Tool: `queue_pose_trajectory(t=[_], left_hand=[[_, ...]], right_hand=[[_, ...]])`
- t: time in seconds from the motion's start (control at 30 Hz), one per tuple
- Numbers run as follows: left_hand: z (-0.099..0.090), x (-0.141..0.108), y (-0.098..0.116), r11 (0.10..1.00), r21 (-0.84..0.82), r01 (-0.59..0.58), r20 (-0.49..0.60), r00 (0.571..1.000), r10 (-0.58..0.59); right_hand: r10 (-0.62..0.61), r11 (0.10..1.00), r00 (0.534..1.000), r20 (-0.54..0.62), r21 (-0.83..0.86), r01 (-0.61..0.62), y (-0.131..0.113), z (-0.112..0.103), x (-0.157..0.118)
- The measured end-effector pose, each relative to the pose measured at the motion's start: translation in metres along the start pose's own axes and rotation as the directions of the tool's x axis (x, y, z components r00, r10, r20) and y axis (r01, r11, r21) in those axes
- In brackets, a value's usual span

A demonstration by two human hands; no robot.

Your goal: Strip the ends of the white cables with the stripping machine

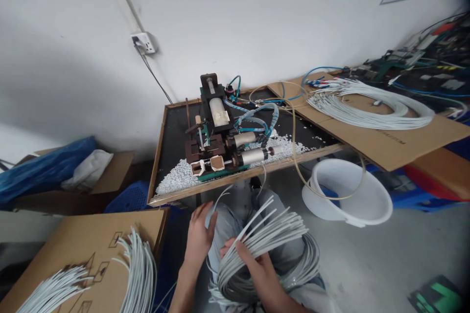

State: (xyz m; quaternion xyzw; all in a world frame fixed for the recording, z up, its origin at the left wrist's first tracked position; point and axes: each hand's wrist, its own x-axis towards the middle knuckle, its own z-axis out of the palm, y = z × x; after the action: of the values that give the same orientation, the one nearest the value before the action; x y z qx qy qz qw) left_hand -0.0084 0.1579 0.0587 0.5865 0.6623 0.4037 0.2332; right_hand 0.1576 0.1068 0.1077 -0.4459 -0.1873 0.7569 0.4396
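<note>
My right hand [253, 261] is closed around a looped bundle of white cables [275, 234] over my lap. The free ends of the bundle fan out up and to the right, and its coils hang below the hand. To the left of it, my left hand [201, 230] is raised just below the table's front edge, fingers curled. A thin white cable [219, 197] runs between its thumb and fingers, ends pointing up toward the machine; how firmly it is held is partly hidden. A pneumatic wire-stripping machine [216, 127] stands on the table ahead.
White scraps [178, 178] are heaped along the wood-edged table [191, 194]. Further cable bundles [137, 274] lie on cardboard [106, 225] at left. A cable coil [374, 112] rests on cardboard at right, above a white tub [378, 200]. A yellowish hose [294, 146] droops over the edge.
</note>
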Motion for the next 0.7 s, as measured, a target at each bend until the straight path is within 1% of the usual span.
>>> queue_pose_trajectory(t=[0.03, 0.07, 0.1, 0.13, 0.17, 0.2, 0.23, 0.3, 0.33, 0.43, 0.5, 0.53, 0.6, 0.67, 0.7], left_hand=[[-0.004, -0.001, 0.005, 0.998, -0.053, 0.046, 0.03, 0.999, -0.044], [-0.008, -0.002, 0.014, 0.988, -0.122, 0.096, 0.088, 0.992, -0.085], [-0.012, -0.004, 0.025, 0.971, -0.194, 0.142, 0.166, 0.98, -0.11], [-0.015, -0.006, 0.038, 0.958, -0.234, 0.167, 0.239, 0.965, -0.11], [-0.018, -0.008, 0.052, 0.954, -0.255, 0.159, 0.3, 0.951, -0.078], [-0.02, -0.009, 0.064, 0.952, -0.281, 0.125, 0.346, 0.938, -0.021], [-0.021, -0.011, 0.075, 0.952, -0.294, 0.087, 0.402, 0.915, 0.041], [-0.021, -0.012, 0.091, 0.954, -0.298, 0.015, 0.457, 0.88, 0.129], [-0.02, -0.012, 0.095, 0.958, -0.287, -0.018, 0.462, 0.873, 0.155], [-0.017, -0.012, 0.099, 0.966, -0.241, -0.097, 0.417, 0.888, 0.194], [-0.016, -0.014, 0.097, 0.965, -0.236, -0.114, 0.393, 0.897, 0.202], [-0.015, -0.015, 0.095, 0.963, -0.246, -0.108, 0.379, 0.904, 0.198], [-0.015, -0.016, 0.09, 0.958, -0.282, -0.045, 0.347, 0.926, 0.145], [-0.016, -0.015, 0.082, 0.946, -0.319, 0.059, 0.274, 0.961, 0.033], [-0.016, -0.013, 0.078, 0.936, -0.337, 0.101, 0.215, 0.976, -0.028]], right_hand=[[-0.004, 1.0, 1.0, -0.001, -0.014, 0.004, -0.001, 0.001, 0.0], [-0.01, 0.999, 1.0, 0.004, -0.032, 0.01, -0.001, 0.001, 0.0], [-0.025, 0.998, 1.0, 0.001, -0.056, 0.025, 0.0, 0.001, 0.0], [-0.05, 0.995, 0.999, -0.006, -0.091, 0.049, 0.001, 0.001, 0.001], [-0.084, 0.988, 0.996, -0.015, -0.134, 0.081, 0.002, 0.0, 0.001], [-0.119, 0.977, 0.993, -0.022, -0.178, 0.114, 0.004, -0.001, 0.002], [-0.151, 0.965, 0.988, -0.024, -0.22, 0.142, 0.006, -0.003, 0.003], [-0.189, 0.943, 0.982, -0.004, -0.279, 0.18, 0.009, -0.006, 0.005], [-0.19, 0.939, 0.982, 0.008, -0.291, 0.184, 0.01, -0.008, 0.006], [-0.176, 0.946, 0.984, 0.016, -0.275, 0.174, 0.007, -0.007, 0.006], [-0.205, 0.949, 0.979, 0.015, -0.243, 0.202, 0.004, -0.003, 0.005], [-0.228, 0.951, 0.974, -0.006, -0.218, 0.221, 0.003, -0.001, 0.005], [-0.245, 0.963, 0.964, -0.099, -0.143, 0.23, 0.003, 0.003, 0.004], [-0.165, 0.986, 0.971, -0.171, -0.061, 0.156, 0.005, 0.005, 0.005], [-0.111, 0.994, 0.978, -0.177, -0.024, 0.109, 0.006, 0.006, 0.006]])
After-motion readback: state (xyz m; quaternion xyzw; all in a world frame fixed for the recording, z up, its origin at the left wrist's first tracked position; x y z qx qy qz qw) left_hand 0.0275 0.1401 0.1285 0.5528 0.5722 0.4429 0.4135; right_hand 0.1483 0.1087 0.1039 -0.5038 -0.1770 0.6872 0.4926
